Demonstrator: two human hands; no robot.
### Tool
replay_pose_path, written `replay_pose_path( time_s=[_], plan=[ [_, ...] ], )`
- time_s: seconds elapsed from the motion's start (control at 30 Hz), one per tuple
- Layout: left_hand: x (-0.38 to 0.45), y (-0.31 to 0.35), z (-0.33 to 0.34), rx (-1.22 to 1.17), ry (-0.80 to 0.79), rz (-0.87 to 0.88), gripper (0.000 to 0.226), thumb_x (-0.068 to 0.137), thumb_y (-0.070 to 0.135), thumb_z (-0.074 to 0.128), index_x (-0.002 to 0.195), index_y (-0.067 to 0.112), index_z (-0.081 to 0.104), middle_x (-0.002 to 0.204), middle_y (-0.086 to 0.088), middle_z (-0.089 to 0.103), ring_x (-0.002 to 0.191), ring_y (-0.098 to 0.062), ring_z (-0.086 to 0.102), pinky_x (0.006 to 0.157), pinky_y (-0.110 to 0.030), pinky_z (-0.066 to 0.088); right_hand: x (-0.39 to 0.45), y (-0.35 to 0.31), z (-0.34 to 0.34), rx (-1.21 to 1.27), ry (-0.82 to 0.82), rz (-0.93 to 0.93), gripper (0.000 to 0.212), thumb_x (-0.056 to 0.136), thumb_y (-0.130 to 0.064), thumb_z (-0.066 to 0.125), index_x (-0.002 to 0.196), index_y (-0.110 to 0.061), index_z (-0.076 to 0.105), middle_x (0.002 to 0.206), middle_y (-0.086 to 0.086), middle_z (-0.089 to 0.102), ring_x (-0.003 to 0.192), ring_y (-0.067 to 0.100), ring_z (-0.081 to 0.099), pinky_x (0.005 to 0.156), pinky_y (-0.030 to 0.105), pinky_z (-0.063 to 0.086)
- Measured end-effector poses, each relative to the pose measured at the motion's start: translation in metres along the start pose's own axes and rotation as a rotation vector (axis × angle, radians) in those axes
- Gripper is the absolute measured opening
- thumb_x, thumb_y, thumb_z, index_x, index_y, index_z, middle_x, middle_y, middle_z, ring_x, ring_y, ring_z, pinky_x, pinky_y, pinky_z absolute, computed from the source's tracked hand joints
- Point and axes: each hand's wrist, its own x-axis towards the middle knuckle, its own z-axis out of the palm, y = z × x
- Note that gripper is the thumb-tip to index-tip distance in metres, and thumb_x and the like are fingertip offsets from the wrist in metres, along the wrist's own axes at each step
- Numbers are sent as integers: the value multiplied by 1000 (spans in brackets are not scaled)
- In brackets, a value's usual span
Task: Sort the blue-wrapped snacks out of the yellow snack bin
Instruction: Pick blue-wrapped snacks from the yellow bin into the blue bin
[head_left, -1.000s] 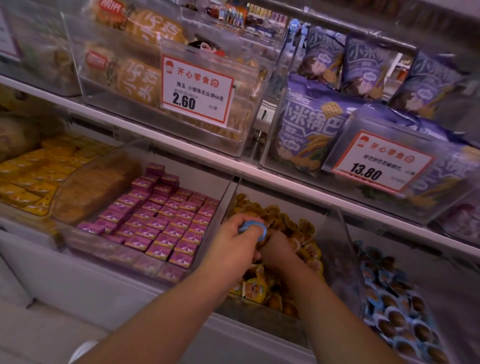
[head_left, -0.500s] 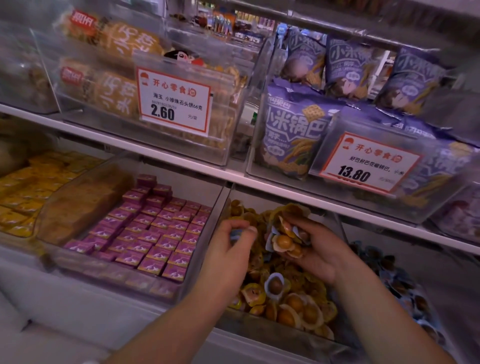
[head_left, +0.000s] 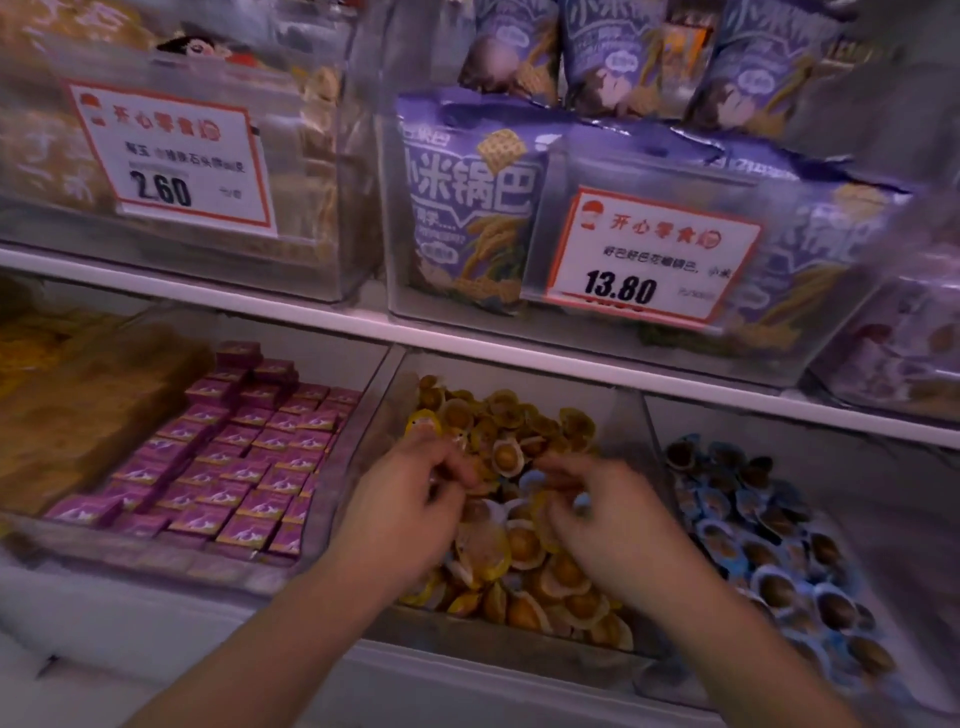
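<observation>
The yellow snack bin is a clear tub on the lower shelf, heaped with round yellow-wrapped snacks. Both my hands are down in the heap. My left hand has its fingers curled together over the pile's left side; blur hides what is in it. My right hand is curled on the right side, fingertips pinched on a pale blue-wrapped snack. Another bluish wrapper shows between the two hands.
Right of the yellow bin lies a bin of blue-wrapped snacks. On the left is a bin of small purple boxes. The upper shelf's edge runs close overhead, carrying clear bins with price tags and purple bags.
The view has moved closer and down. My left hand, which held a blue snack up, has dropped into the pile. My right hand let go of a handful of yellow snacks and turned palm down.
</observation>
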Motion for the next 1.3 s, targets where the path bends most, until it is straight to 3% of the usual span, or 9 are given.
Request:
replay_pose_path(
  time_s=[0.17,0.3,0.43,0.6,0.7,0.83,1.0,1.17,1.3],
  plan=[
    [8,-3,4,326,-178,163,20,86,43,54,94,31,68,88,13,53,83,-11,61,69,-34,52,12,4,-21,-203,332,-216,18,91,-15,63,98,-25,76,93,-4,76,82,14,69,78,24,52],
    [14,-6,8,591,-280,250,42,88,68,44,107,36,62,98,12,55,94,-13,61,72,-36,53,17,12,-31,-257,173,-216,17,92,-41,61,101,-34,73,95,-8,75,88,17,68,73,32,55],
    [19,-9,9,496,-309,234,29,86,58,59,103,34,60,99,12,50,94,-14,60,76,-35,50,24,15,-12,-562,-42,-255,36,89,-58,54,112,-32,61,104,-1,61,94,25,62,64,32,42],
    [20,-2,-3,-8,101,34,14,92,41,61,89,28,58,73,5,62,65,-1,60,58,-23,47,31,17,-6,-574,-200,-235,46,88,-61,50,125,-34,56,112,0,57,100,28,61,70,39,49],
    [18,3,-10,-253,112,-113,16,96,37,58,89,22,57,56,-5,60,48,-11,57,48,-32,45,30,11,9,-499,-280,-211,37,92,-45,54,126,-30,57,116,5,56,107,31,56,83,44,50],
    [5,1,-11,-10,-24,30,4,95,29,59,97,27,57,79,8,63,70,-6,60,64,-32,48,35,9,16,-401,-298,-141,21,90,-33,58,103,-23,71,104,7,63,97,27,60,81,41,53],
    [0,-4,-10,631,-433,131,44,87,59,59,118,28,57,113,3,48,105,-20,55,85,-30,45,40,7,1,-260,-80,-70,14,91,-37,61,91,-23,61,92,-2,62,86,18,59,64,27,39],
    [5,-3,-16,630,-479,155,42,84,61,60,113,32,58,114,3,50,106,-21,55,80,-28,40,49,8,-17,-188,47,60,21,96,-32,50,108,-20,62,106,5,64,90,29,63,72,32,50],
    [3,-2,-13,403,-311,139,24,86,50,65,88,31,51,98,6,56,94,-17,58,75,-30,43,82,9,-13,-384,-160,182,34,97,-19,51,130,-15,59,136,12,56,118,30,57,98,34,48]
  ],
)
